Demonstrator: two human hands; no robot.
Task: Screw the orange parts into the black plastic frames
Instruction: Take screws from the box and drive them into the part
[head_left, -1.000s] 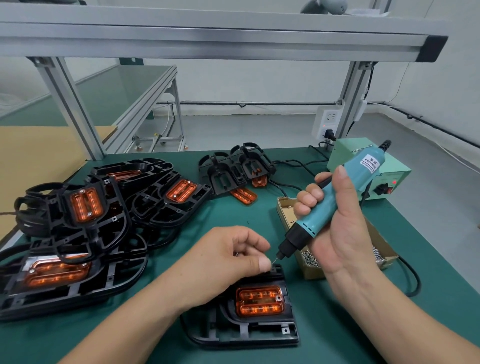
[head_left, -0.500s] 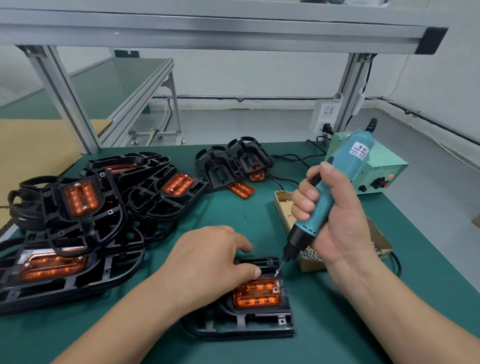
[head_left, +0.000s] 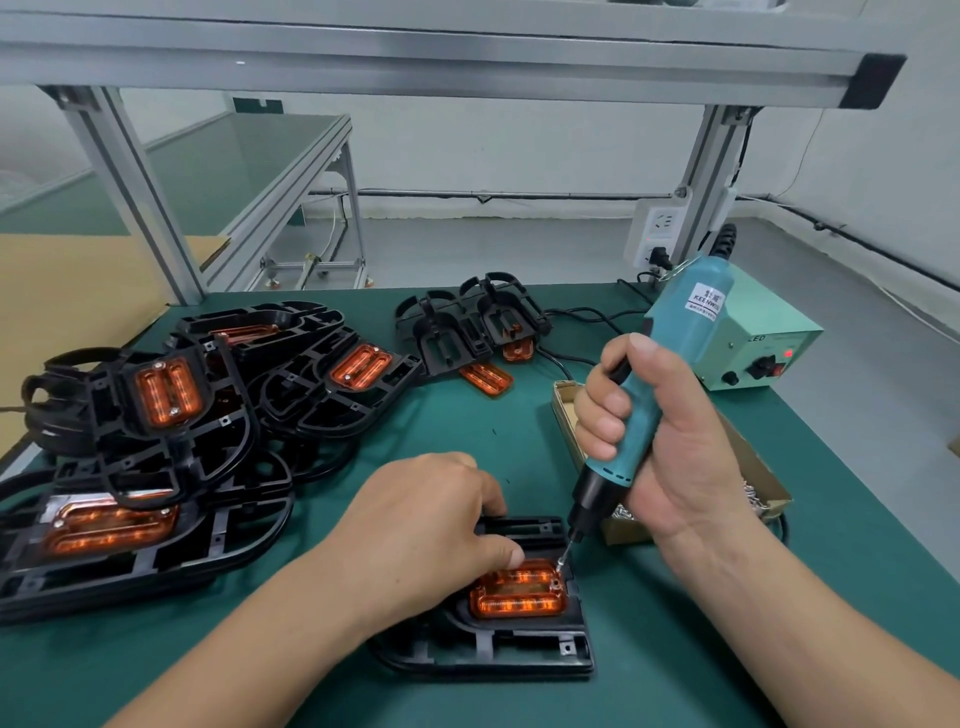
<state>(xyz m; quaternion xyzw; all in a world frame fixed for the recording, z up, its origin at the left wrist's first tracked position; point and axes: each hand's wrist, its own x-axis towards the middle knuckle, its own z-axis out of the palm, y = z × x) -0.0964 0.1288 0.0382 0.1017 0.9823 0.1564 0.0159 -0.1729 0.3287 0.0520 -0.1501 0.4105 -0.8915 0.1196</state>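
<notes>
Half a second ago the bit hung just off the far right corner of the black plastic frame (head_left: 498, 654); now our right hand (head_left: 675, 447) has brought the electric screwdriver (head_left: 670, 374) down, and its tip sits on the far right corner of the orange part (head_left: 519, 595), where a small screw head seems to show. The right hand is wrapped tight around the teal body of the tool, thumb up along it, and the tool leans away from the frame toward its far right.

Our left hand (head_left: 431, 525) has changed its job too. A second ago it pinched something small at the bit, above the frame's far edge; now it pinches nothing and lies over the frame's far left part, fingers bent and pressing down, with the thumb tip on the far edge of the orange part.

The orange part lies seated in the frame's pocket, and the frame lies flat on the green desk (head_left: 675, 665) straight in front of us. We judge that this corner's screw is placed and is being driven, or is about to be. A screw head seems to sit at the near right of the part as well; the left corners are too blurred to tell.

The cardboard box of screws (head_left: 774, 501) stands just right of the frame, behind our right hand, and a heap of frames with orange parts (head_left: 166, 395) lies to its left
</notes>
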